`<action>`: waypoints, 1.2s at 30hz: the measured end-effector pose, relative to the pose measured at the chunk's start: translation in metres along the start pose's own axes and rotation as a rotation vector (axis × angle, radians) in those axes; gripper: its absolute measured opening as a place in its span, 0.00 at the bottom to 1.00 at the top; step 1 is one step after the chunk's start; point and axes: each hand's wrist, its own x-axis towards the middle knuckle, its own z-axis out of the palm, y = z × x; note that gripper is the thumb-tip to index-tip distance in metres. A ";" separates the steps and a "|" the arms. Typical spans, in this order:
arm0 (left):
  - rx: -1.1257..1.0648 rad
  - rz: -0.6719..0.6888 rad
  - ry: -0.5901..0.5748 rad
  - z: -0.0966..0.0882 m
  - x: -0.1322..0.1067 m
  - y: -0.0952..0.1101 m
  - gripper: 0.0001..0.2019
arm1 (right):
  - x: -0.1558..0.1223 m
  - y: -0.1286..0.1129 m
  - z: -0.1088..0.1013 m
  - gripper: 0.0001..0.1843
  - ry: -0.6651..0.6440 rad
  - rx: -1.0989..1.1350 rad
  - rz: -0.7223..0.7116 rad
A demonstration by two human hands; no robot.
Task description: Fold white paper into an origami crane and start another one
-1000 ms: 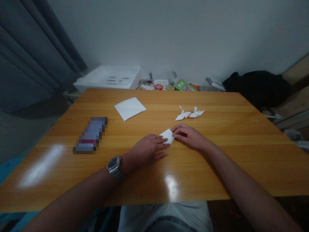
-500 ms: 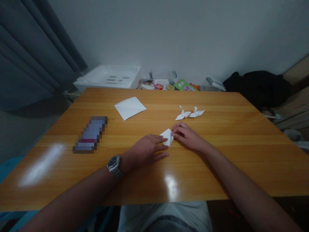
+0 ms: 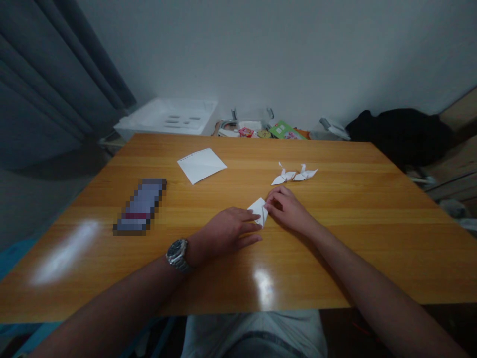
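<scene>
A small piece of folded white paper [image 3: 257, 206] lies on the wooden table in front of me, with a crease and a flap along its right side. My left hand [image 3: 233, 229], a metal watch [image 3: 177, 253] on its wrist, rests over the paper's left part with fingers stretched out and spread. From the other side my right hand [image 3: 286, 206] pinches the paper's right edge between thumb and fingertips. Just beyond that hand stand two folded paper cranes [image 3: 283, 176], side by side. Part of the paper is hidden beneath my left fingers.
A flat white sheet [image 3: 201, 166] with a punched edge lies farther back on the table [image 3: 354, 209]. To the left is a blurred-out phone-like object [image 3: 140, 206]. Behind the table's far edge are a white plastic tray [image 3: 175, 117], a green booklet [image 3: 286, 130] and dark cloth [image 3: 402, 132].
My right fingertips have shifted slightly at the paper's right edge, and the crease beside them shows more clearly. My left hand stays in place on the paper.
</scene>
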 end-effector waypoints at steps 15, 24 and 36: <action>0.038 -0.018 -0.002 0.006 0.002 -0.001 0.22 | 0.001 -0.003 0.004 0.05 0.060 -0.006 0.010; 0.019 -0.006 0.000 0.004 0.002 0.000 0.22 | 0.002 -0.001 0.005 0.07 0.076 -0.032 0.013; 0.003 0.011 -0.029 0.004 0.000 -0.005 0.20 | 0.002 -0.003 0.005 0.07 0.091 -0.018 0.003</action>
